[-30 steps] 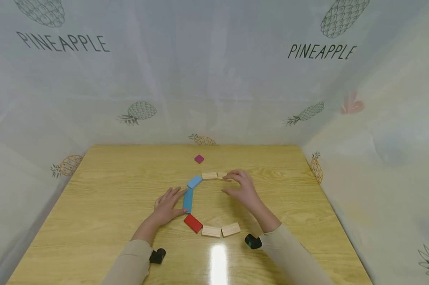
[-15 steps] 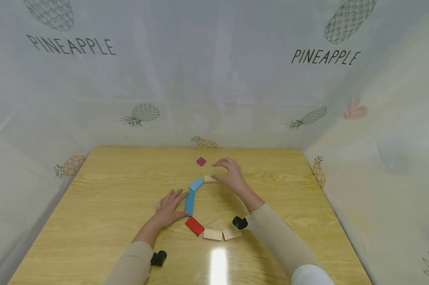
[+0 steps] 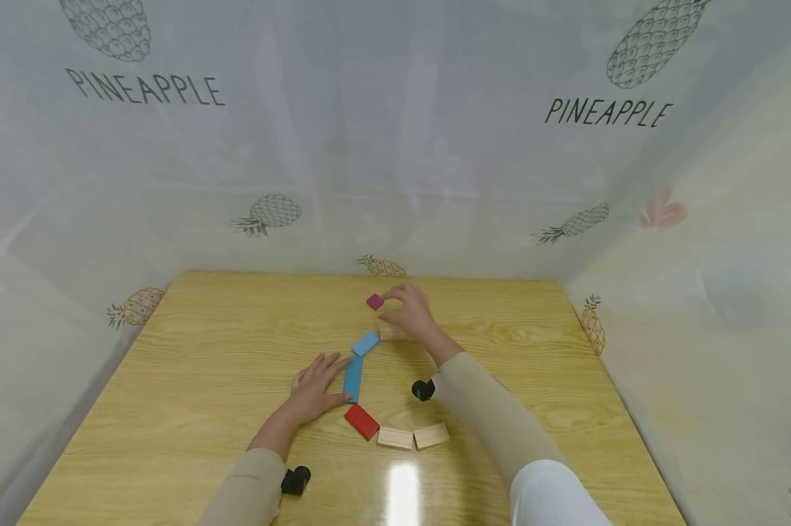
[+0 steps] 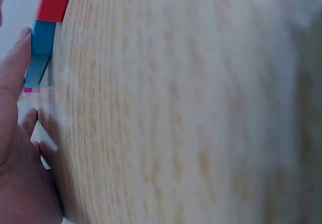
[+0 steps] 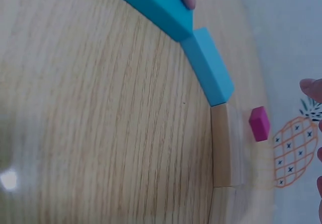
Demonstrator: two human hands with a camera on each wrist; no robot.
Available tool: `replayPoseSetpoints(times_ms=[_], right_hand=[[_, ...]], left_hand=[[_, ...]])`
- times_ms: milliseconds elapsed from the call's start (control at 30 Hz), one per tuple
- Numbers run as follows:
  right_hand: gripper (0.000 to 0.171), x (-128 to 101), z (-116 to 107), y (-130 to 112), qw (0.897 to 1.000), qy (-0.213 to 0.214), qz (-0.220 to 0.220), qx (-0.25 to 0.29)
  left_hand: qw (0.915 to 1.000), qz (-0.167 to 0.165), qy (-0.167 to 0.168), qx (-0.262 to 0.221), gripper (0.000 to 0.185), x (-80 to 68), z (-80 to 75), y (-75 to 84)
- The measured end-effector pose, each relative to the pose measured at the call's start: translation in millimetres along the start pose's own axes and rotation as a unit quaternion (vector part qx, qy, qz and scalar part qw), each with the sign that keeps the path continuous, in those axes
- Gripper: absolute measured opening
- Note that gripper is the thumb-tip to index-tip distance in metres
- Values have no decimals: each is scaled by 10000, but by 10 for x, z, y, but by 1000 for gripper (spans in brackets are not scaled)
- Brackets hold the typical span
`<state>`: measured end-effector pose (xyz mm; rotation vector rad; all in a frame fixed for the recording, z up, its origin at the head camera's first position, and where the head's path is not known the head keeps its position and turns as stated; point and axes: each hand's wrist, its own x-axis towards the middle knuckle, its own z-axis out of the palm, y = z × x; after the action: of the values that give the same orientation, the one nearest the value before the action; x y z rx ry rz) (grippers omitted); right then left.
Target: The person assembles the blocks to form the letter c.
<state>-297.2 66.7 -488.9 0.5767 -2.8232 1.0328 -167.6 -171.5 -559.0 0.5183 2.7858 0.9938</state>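
My left hand (image 3: 316,383) rests on the table against a darker blue block (image 3: 353,380), its thumb and a finger touching the block's left side. A light blue block (image 3: 366,343) joins that block's far end, and a red block (image 3: 361,421) lies by its near end. My right hand (image 3: 408,310) reaches toward a small magenta block (image 3: 374,301) at the back, thumb and fingers spread with nothing between them. In the right wrist view a gap shows between those fingers and the magenta block. Beneath the right hand, a plain wooden block (image 5: 220,146) continues the curve, followed by another (image 5: 221,206).
Two plain wooden blocks, one (image 3: 395,437) beside the red block and another (image 3: 431,435) to its right, form the near side of the curve. Behind the wooden table (image 3: 237,307) hangs a pale curtain (image 3: 395,146) printed with pineapples.
My right hand has moved left and away from me, from the far wooden blocks toward the magenta block. The left hand stays on the blue block. The view has shifted slightly.
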Motion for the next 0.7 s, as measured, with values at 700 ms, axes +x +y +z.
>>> replayPoseSetpoints(times_ms=[700], right_hand=[[37, 438, 382, 70, 9873, -836, 307, -1319]], left_hand=[[9999, -93, 8, 98, 70, 12, 25, -1]])
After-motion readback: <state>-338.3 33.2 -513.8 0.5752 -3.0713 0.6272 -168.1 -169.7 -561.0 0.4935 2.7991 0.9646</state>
